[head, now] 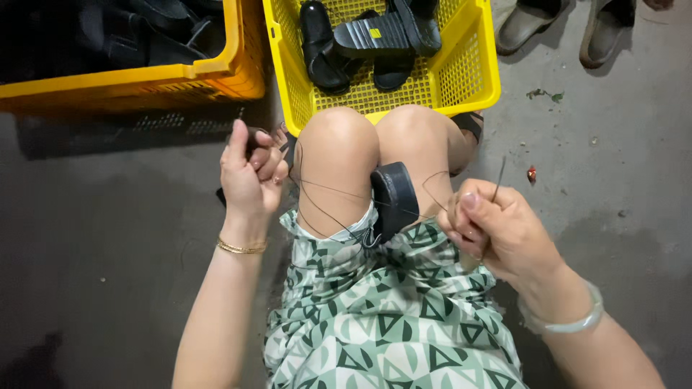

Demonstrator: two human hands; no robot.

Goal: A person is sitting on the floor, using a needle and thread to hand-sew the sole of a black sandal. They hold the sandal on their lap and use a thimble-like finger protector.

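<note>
Our right hand (497,230) pinches a thin dark needle (498,180) between thumb and curled fingers, its tip pointing up and away, a grip that keeps the fine dark thread (328,212) drawn taut. Our left hand (251,173) is closed too, forefinger raised and the other fingers curled on the thread's far end and on something small and dark that we cannot make out; pulling the two hands apart looks meant to tighten a stitch. The thread runs across our bare knees to the black rubber sandal sole (393,198), which stands on edge, wedged between the thighs just behind the knees, apparently so both hands stay free. A thin gold bracelet (241,248) sits on the left wrist and a pale green bangle (569,317) on the right, above our green patterned skirt (389,324). Ahead on the grey concrete floor (108,238) stand a bright yellow plastic crate (468,72) holding black sandals (375,39) and, to its left, an orange-yellow plastic crate (144,83) with dark contents. Another person's pale shoes (562,25) stand near the top right.
</note>
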